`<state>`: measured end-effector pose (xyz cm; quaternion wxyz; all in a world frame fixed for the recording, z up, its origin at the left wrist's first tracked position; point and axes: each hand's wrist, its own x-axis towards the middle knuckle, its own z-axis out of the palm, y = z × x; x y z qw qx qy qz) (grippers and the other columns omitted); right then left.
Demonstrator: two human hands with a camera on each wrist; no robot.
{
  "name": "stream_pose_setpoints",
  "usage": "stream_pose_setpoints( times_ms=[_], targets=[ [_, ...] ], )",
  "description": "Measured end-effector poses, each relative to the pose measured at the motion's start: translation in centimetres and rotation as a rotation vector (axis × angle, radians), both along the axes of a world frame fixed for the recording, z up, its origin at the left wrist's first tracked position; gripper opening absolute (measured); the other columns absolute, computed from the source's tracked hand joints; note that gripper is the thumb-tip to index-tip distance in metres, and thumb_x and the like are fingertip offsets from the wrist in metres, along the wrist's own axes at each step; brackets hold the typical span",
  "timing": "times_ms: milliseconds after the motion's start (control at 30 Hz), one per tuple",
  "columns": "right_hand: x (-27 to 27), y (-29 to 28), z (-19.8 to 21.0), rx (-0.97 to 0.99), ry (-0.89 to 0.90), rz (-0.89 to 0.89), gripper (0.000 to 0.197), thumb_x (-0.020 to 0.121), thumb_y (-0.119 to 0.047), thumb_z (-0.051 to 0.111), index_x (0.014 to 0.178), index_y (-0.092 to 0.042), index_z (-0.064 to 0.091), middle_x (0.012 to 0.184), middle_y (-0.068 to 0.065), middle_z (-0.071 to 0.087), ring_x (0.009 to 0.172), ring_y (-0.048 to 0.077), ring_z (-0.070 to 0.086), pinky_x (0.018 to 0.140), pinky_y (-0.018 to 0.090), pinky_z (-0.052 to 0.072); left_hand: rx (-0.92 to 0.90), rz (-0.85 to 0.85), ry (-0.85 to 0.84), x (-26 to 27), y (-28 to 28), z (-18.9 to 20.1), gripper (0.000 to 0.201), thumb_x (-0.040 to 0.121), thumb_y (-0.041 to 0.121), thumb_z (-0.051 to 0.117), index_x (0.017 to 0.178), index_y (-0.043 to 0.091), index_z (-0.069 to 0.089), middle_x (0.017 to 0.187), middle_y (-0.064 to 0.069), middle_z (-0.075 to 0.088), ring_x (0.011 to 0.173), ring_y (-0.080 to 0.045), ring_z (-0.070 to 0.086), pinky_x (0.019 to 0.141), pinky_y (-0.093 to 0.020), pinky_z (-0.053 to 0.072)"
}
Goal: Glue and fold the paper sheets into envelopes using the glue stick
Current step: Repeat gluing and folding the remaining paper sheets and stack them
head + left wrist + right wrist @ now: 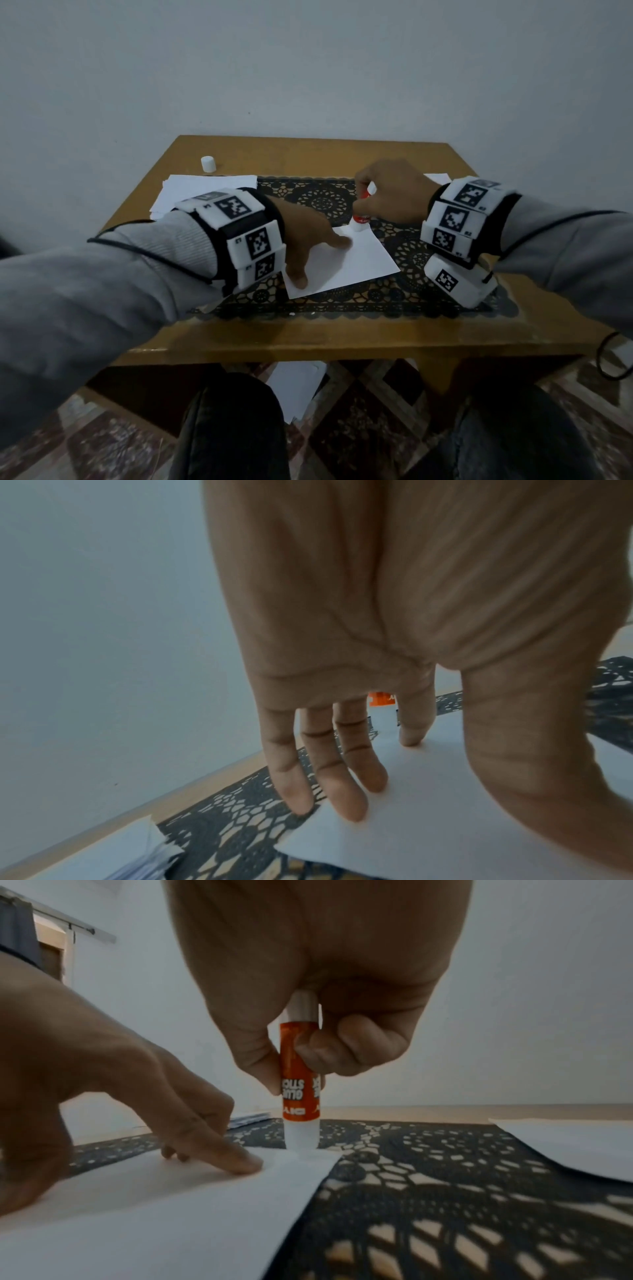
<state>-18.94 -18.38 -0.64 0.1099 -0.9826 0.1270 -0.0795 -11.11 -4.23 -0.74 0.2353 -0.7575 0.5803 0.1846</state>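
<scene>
White paper sheet (346,260) lies on the dark lace mat (318,198) at the middle of the counter (308,339), and I read the step as gluing its far corner. My right hand (394,195) has its grip pinched round the orange glue stick (298,1069), which stands upright with its tip on the sheet's far corner. My left hand (308,236) has its grip spread, fingers straight and pressing the sheet flat; the forefinger lies just beside the stick's tip. The cap (208,163) stands on the far left of the counter, well apart, with a stack of sheets (202,192) near it on the left. Next, I judge, the stick should run along the edge while the left hand holds firm, since thin paper will likely drag or wrinkle otherwise. Then comes the fold, pressed down before the glue dries.
</scene>
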Motion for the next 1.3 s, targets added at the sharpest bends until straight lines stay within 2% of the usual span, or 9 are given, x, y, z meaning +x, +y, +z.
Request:
stream_pose_setpoints(
  times_ms=[133,400,500,667,800,900,1000,1133,1300],
  targets=[
    [-0.2,0.1,-0.2,0.048,0.030,0.004,0.013,0.081,-0.025,0.069,0.073,-0.015,0.065,0.088,0.003,0.066,0.085,0.021,0.060,0.073,0.034,0.050,-0.009,0.003,0.002,0.0,0.1,-0.1,0.102,0.081,0.033,0.074,0.153,0.026,0.002,0.142,-0.013,0.035,0.126,-0.026,0.040,0.081,-0.022,0.027],
    [-2.5,0.4,0.3,0.112,0.118,0.025,0.020,0.079,-0.025,0.070,0.063,-0.016,0.062,0.079,0.006,0.068,0.068,0.019,0.057,0.062,0.034,0.046,-0.023,0.010,0.008,0.0,0.4,-0.1,0.103,0.080,0.032,0.075,0.153,0.028,0.002,0.139,-0.012,0.038,0.123,-0.026,0.042,0.082,-0.022,0.028],
    [-3.7,0.6,0.4,0.112,0.150,0.035,0.019,0.078,-0.026,0.069,0.065,-0.014,0.064,0.081,0.005,0.070,0.078,0.024,0.063,0.071,0.041,0.053,-0.040,0.015,0.023,-0.1,0.5,-0.1,0.102,0.079,0.032,0.076,0.153,0.028,0.005,0.138,-0.012,0.039,0.123,-0.026,0.043,0.083,-0.022,0.029],
    [-5.5,0.7,0.6,0.179,0.180,0.058,0.020,0.079,-0.022,0.070,0.062,-0.012,0.067,0.076,0.004,0.071,0.081,0.027,0.064,0.079,0.045,0.052,-0.101,0.052,0.031,0.0,1.5,0.0,0.094,0.075,0.043,0.077,0.149,0.040,0.019,0.133,-0.007,0.034,0.125,-0.029,0.035,0.105,-0.041,0.035],
    [-6.3,0.4,1.4,0.302,0.277,0.090,0.026,0.081,-0.018,0.069,0.056,-0.014,0.063,0.066,0.003,0.063,0.064,0.016,0.051,0.066,0.032,0.044,-0.136,0.171,0.130,0.1,2.0,0.0,0.089,0.072,0.060,0.071,0.145,0.045,0.023,0.142,-0.004,0.030,0.130,-0.027,0.031,0.107,-0.042,0.031],
    [-6.9,-0.1,2.4,0.410,0.335,0.051,0.025,0.084,-0.015,0.067,0.059,-0.015,0.065,0.061,0.009,0.059,0.047,0.015,0.043,0.042,0.020,0.034,-0.145,0.233,0.043,-0.1,2.5,-1.0,0.113,0.060,0.068,0.075,0.147,0.039,0.010,0.147,-0.008,0.021,0.138,-0.031,0.019,0.108,-0.056,0.029],
    [-7.0,-1.0,3.3,0.460,0.269,0.000,0.022,0.086,-0.015,0.066,0.064,-0.012,0.068,0.048,-0.002,0.054,0.038,0.010,0.039,0.037,0.018,0.030,-0.140,0.310,-0.037,-0.1,2.7,-1.3,0.129,0.054,0.073,0.074,0.150,0.028,0.001,0.152,-0.011,0.011,0.142,-0.035,0.009,0.110,-0.060,0.024],
    [-6.8,-2.0,3.5,0.490,0.188,-0.023,0.016,0.085,-0.015,0.066,0.072,-0.006,0.069,0.045,0.004,0.048,0.038,0.014,0.038,0.037,0.020,0.030,-0.145,0.361,-0.024,0.4,2.5,-1.2,0.127,0.054,0.072,0.075,0.149,0.024,0.007,0.150,-0.011,0.016,0.141,-0.033,0.017,0.110,-0.056,0.027],
    [-6.2,-2.5,3.2,0.491,0.088,-0.040,0.018,0.084,-0.019,0.068,0.074,-0.005,0.069,0.051,0.010,0.051,0.041,0.017,0.040,0.041,0.021,0.032,-0.222,0.426,0.125,1.5,2.1,-0.9,0.102,0.061,0.058,0.080,0.140,0.019,0.027,0.140,-0.006,0.040,0.125,-0.027,0.043,0.103,-0.041,0.039]
  ],
)
